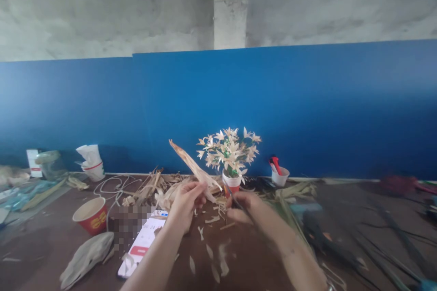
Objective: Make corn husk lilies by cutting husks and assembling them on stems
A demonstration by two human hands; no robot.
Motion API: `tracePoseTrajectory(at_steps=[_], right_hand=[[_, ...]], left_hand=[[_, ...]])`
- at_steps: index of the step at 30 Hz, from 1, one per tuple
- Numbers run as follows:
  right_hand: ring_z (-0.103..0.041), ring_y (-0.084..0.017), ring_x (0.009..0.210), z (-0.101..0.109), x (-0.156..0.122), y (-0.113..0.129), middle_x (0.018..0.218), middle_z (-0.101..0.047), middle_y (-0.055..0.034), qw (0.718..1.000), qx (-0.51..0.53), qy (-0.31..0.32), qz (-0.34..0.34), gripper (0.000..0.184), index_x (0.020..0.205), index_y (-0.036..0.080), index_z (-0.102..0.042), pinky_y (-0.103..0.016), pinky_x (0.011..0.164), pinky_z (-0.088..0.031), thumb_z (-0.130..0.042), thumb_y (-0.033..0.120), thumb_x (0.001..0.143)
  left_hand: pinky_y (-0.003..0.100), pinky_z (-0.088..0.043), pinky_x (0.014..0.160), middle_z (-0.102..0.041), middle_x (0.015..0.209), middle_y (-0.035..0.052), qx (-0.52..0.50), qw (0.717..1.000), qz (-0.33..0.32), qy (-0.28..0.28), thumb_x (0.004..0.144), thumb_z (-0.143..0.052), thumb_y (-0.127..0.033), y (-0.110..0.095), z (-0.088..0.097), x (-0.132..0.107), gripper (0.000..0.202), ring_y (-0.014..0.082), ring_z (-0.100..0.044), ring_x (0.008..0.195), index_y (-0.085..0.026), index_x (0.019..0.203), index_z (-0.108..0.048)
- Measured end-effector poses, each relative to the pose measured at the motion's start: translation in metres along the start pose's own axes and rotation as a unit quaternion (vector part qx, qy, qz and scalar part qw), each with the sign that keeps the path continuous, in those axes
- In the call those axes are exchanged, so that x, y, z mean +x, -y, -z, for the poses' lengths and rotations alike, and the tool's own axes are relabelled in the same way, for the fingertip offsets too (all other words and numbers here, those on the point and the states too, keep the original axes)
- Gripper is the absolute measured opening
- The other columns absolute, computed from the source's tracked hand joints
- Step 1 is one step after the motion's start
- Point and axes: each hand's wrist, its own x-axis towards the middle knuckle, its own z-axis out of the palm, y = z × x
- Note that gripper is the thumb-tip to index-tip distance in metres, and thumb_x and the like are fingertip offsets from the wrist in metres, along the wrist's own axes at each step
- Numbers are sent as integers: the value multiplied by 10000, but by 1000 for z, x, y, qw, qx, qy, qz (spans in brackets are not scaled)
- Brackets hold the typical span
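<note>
My left hand [187, 203] pinches a long dried corn husk [191, 163] near its lower end, with the brown tip pointing up and left. Close to the husk's cut end, my right hand [247, 207] is closed around dark, thin scissors [235, 199], blurred and partly hidden by the fingers. Just behind both hands stands a red and white paper cup [232, 182] holding a bunch of pale, star-shaped husk flowers [232, 150] with green stems. Small petal-shaped husk pieces [210, 251] lie scattered on the brown table below.
A phone [143, 245] lies left of my left forearm, near a red paper cup [91, 215] and a loose husk piece [87, 259]. Dried husks [153, 186] are heaped behind. A white cup [280, 176] holds a red-handled tool. A blue partition [170, 100] borders the table.
</note>
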Motion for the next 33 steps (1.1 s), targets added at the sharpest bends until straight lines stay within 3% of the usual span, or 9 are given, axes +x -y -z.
tracePoseTrajectory(at_steps=[5,8,11,18,20,23,28,33], right_hand=[[-572,-165,662,-25,11,-3,705,-605,-1,993,36,-98,46,351,823,180,-591,-249,593,-449,-744,417,612],[-559,-157,621,-28,12,-4,667,-601,5,987,39,-153,29,328,790,181,-576,-249,567,-441,-739,398,606],[-541,-145,590,-27,10,-3,637,-584,15,984,63,-164,34,327,796,180,-577,-248,546,-428,-728,400,606],[-538,-141,606,-26,15,-8,662,-589,16,976,93,-191,44,320,815,189,-552,-255,581,-430,-744,312,590],[-540,-141,617,-25,16,-10,669,-577,23,975,92,-192,53,317,824,193,-541,-252,588,-430,-738,290,595],[-528,-133,608,-24,17,-14,674,-561,27,976,89,-185,66,312,837,193,-536,-244,572,-422,-727,275,605],[-504,-117,567,-24,15,-9,663,-541,40,981,81,-165,62,282,862,201,-536,-231,524,-398,-692,300,649],[-556,-149,651,-24,8,5,692,-579,24,991,112,-71,17,316,846,188,-542,-261,610,-431,-703,374,648]], left_hand=[[152,-339,406,-595,482,-17,4,1000,-1,31,595,-785,-391,9,-10,-9,307,59,-493,417,-128,637,-632],[159,-373,429,-632,509,11,55,995,-21,83,629,-764,-395,9,-10,-10,303,66,-505,433,-115,634,-648],[169,-409,454,-658,541,33,71,991,-32,105,646,-749,-387,6,-8,-10,296,81,-533,460,-109,615,-653],[164,-429,443,-657,558,23,-34,998,57,22,622,-777,-251,6,-12,-10,187,74,-549,441,-117,679,-660],[173,-479,517,-674,604,32,-57,997,52,13,589,-795,-215,5,-15,-12,180,91,-598,511,-115,642,-654],[177,-506,600,-696,650,48,-58,997,32,44,548,-813,-201,6,-17,-15,197,116,-639,607,-99,647,-677],[179,-460,455,-675,557,44,-21,999,29,4,586,-799,-333,8,-16,-12,274,101,-588,466,-93,650,-684],[168,-480,487,-679,566,28,-27,999,-10,-38,557,-819,-331,5,-7,-6,267,109,-617,518,-112,628,-683]])
